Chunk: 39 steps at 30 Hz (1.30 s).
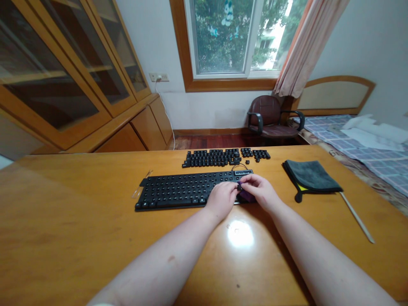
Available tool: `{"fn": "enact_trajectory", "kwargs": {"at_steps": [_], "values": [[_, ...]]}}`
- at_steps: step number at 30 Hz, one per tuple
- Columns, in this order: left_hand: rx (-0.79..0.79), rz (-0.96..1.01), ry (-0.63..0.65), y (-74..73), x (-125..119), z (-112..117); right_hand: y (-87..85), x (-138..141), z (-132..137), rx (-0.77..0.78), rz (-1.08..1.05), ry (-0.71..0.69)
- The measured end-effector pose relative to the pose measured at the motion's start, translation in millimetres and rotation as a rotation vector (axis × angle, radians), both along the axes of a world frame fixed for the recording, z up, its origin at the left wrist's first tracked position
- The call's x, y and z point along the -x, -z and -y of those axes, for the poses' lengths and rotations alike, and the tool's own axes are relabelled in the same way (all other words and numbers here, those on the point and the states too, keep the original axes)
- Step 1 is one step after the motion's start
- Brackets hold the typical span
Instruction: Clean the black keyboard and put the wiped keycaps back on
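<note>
A black keyboard (pixel 178 189) with most of its keycaps off lies on the wooden table; a few caps remain along its near edge. Over its right part, my left hand (pixel 224 197) pinches a small black keycap (pixel 239 187). My right hand (pixel 259 191) is closed on a purple cloth (pixel 246 194), which touches the keycap. Both hands meet there and hide the keyboard's right end. Behind the keyboard, the loose black keycaps (pixel 210 158) sit in rows, with a smaller group (pixel 261 154) to their right.
A folded dark grey cloth (pixel 314 176) lies to the right, with a thin pale stick (pixel 357 217) poking out from under it. Clear wire pieces (pixel 137 192) lie by the keyboard's left end. Beyond the wooden table (pixel 79 221) stand a chair (pixel 267 114) and a bed (pixel 376 140).
</note>
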<state>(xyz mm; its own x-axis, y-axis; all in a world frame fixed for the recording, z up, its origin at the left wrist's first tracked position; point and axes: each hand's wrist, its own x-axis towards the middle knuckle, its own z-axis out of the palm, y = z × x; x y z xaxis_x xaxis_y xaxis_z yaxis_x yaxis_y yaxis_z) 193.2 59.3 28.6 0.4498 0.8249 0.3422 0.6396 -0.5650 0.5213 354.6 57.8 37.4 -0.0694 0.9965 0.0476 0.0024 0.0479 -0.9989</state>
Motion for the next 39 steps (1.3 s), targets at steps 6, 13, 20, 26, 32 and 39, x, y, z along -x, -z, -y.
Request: {"fn": "enact_trajectory", "kwargs": {"at_steps": [6, 13, 20, 26, 32, 39], "values": [[0.041, -0.026, -0.011, -1.8, 0, 0, 0.9, -4, -2, -0.276, 0.113, -0.038], [0.032, -0.033, -0.004, -3.3, 0, 0, -0.5, 2, 0, -0.035, -0.006, 0.027], [0.020, -0.045, -0.018, -0.5, 1, 0, -3.6, 2, 1, 0.115, -0.075, -0.121], [0.004, -0.062, -0.005, -0.6, 1, 0, -1.6, 0, 0, 0.096, -0.122, -0.072], [0.002, -0.057, 0.007, 0.2, 2, 0, 1.8, 0, -1, 0.126, -0.168, -0.106], [0.031, 0.026, 0.001, -0.8, 1, 0, 6.7, -9, -5, 0.096, -0.252, 0.035]]}}
